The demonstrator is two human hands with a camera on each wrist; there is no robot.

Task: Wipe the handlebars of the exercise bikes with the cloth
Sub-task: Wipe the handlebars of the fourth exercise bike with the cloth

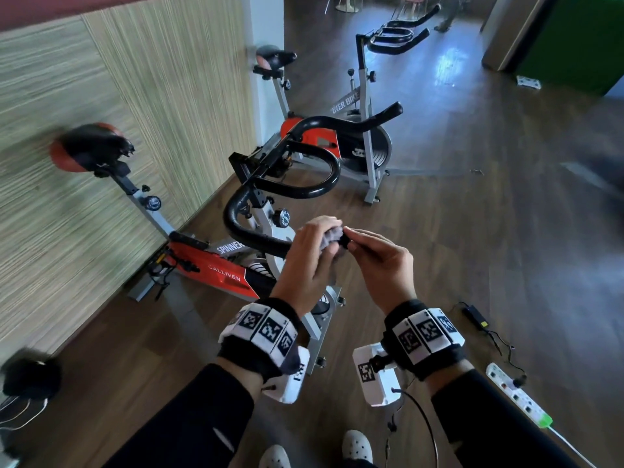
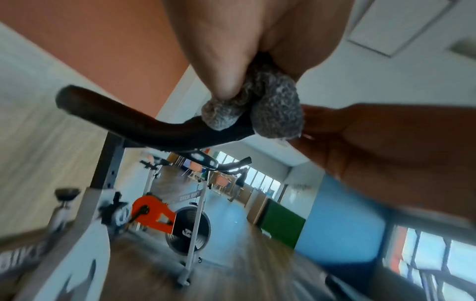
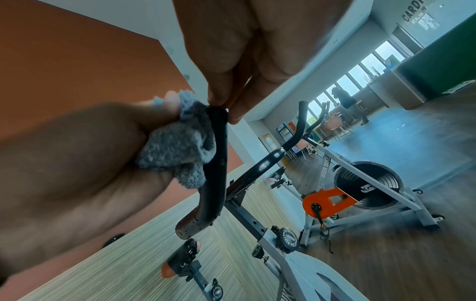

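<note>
The nearest bike's black handlebar [image 1: 250,231] curves toward me and ends between my hands. My left hand [image 1: 312,244] grips a grey fluffy cloth [image 1: 331,238] wrapped round the bar near its tip. In the left wrist view the cloth [image 2: 273,108] bunches under my fingers on the handlebar [image 2: 144,126]. My right hand [image 1: 371,251] pinches the bar's end cap between thumb and fingers. The right wrist view shows the cloth [image 3: 177,146] against the handlebar [image 3: 216,163], with my right fingertips [image 3: 221,97] on its tip.
A second red and grey spin bike [image 1: 337,136] stands behind, and a third bike's handlebars [image 1: 398,32] sit farther back. A striped wall [image 1: 101,130] runs on the left. A power strip [image 1: 520,396] and an adapter [image 1: 474,314] lie on the wooden floor to the right.
</note>
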